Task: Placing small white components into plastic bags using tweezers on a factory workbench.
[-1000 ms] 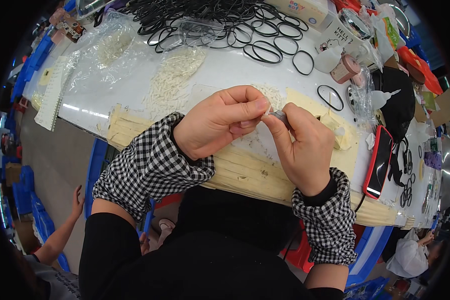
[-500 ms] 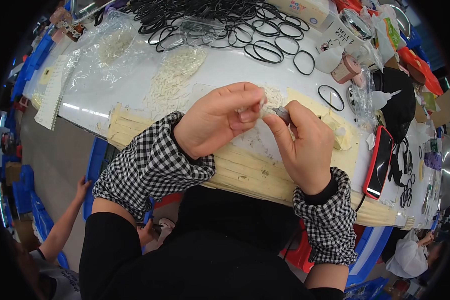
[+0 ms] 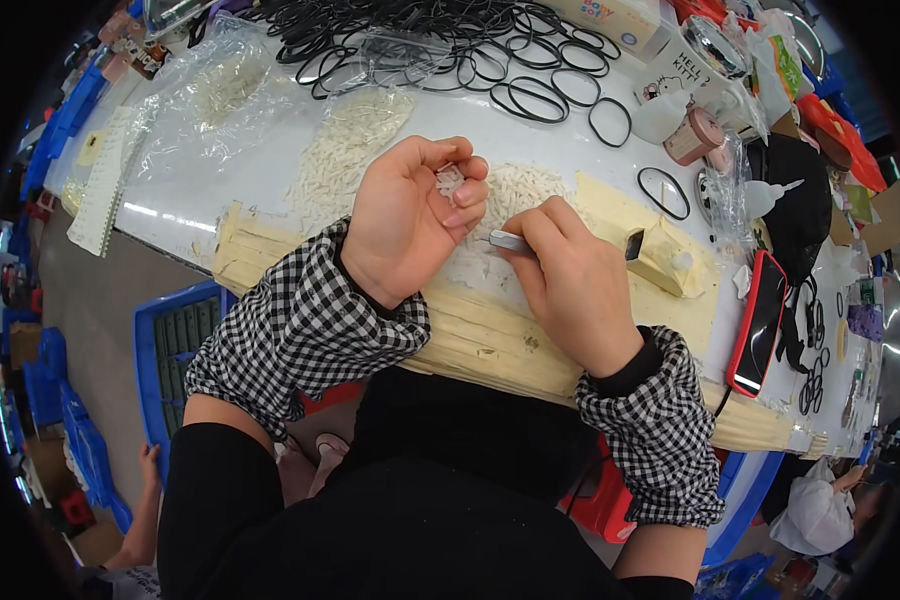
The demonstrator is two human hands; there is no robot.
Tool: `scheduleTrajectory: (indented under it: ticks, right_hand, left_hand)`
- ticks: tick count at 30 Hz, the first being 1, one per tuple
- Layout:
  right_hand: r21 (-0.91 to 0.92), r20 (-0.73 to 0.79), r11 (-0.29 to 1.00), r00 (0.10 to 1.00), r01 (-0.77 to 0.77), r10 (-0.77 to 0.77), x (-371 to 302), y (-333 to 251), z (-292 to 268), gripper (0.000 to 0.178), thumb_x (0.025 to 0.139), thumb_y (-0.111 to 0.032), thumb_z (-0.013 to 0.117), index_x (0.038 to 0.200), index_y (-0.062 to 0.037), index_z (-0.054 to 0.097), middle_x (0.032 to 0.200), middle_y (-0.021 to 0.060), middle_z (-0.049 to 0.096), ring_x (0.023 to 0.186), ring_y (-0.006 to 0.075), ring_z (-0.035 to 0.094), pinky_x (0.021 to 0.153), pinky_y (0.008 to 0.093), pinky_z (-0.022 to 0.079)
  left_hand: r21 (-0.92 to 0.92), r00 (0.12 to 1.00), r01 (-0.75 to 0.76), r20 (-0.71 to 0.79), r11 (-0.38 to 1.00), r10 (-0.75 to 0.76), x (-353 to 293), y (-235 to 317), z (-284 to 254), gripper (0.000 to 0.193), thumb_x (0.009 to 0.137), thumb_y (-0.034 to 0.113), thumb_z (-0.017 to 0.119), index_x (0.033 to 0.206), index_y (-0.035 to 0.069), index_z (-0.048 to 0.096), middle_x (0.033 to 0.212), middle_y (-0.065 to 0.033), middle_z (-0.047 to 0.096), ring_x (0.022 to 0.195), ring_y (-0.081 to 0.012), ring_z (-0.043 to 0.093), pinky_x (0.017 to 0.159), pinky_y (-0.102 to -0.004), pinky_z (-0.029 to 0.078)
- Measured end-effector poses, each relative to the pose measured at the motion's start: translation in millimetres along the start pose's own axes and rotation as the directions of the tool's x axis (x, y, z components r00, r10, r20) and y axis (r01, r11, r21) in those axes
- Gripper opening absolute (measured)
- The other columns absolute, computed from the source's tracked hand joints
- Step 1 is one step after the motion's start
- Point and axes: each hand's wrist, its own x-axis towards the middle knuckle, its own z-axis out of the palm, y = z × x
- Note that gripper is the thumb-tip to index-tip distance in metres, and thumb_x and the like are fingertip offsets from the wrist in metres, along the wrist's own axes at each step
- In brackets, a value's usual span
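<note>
My left hand (image 3: 407,222) is turned palm up, its fingers curled over a few small white pieces (image 3: 450,181). Lower and to the right, my right hand (image 3: 575,285) pinches a small flat grey metal tool (image 3: 510,241) between thumb and fingers. The tool's kind is hard to make out, since most of it is covered. Its tip points left, just above the near edge of a heap of small white pieces (image 3: 526,186). Another heap of white pieces (image 3: 342,150), partly in a clear bag, lies beyond my left hand. The two hands are apart.
Black rubber loops (image 3: 530,100) spread over the back of the table. Yellow tape (image 3: 500,340) covers its front edge. To the right are a tape-covered block (image 3: 670,262), a red-cased phone (image 3: 757,325) and a pink jar (image 3: 692,138). A blue crate (image 3: 150,370) stands at lower left.
My hands have separated: the left moved left and rolled palm up, the right came down slightly with the tool. At lower left a co-worker's arm shifted down and more of the blue crate shows.
</note>
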Motion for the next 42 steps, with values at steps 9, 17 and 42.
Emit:
scheduleTrajectory:
  ticks: [9,17,42]
  right_hand:
    - [0.105,-0.29,0.993,0.953,-0.054,0.083,5.3,2.3,-12.5,0.017,0.074,0.001,0.061,0.089,-0.004,0.055,0.083,0.009,0.052,0.061,0.0255,0.056,0.052,0.0342,0.045]
    - [0.177,-0.357,0.984,0.933,0.034,0.032,5.0,-4.5,-17.2,0.022,0.069,0.005,0.064,0.089,-0.0022,0.06,0.082,0.0075,0.055,0.066,0.0206,0.061,0.055,0.0283,0.049]
    - [0.044,-0.148,0.989,0.978,-0.143,0.148,1.9,-3.2,-26.6,0.037,0.085,-0.036,0.065,0.069,-0.0056,0.051,0.06,0.0063,0.054,0.052,0.0242,0.054,0.045,0.0338,0.04]
  left_hand:
    - [0.498,0.99,0.093,0.044,0.862,-0.133,-3.9,-6.4,7.1,0.017,0.093,0.016,0.057,0.1,0.001,0.057,0.086,-0.0007,0.054,0.062,-0.0043,0.039,0.056,-0.0171,0.033]
    - [0.497,0.973,0.1,0.131,0.862,-0.188,-5.7,-9.1,7.8,0.018,0.095,0.018,0.055,0.098,0.002,0.061,0.075,0.0058,0.049,0.061,-0.0031,0.033,0.056,-0.0172,0.03]
    - [0.575,0.95,-0.036,0.274,0.817,-0.151,-7.6,-6.7,7.0,0.02,0.096,0.019,0.054,0.103,0.002,0.062,0.076,0.0053,0.051,0.062,-0.0036,0.033,0.057,-0.0181,0.03]
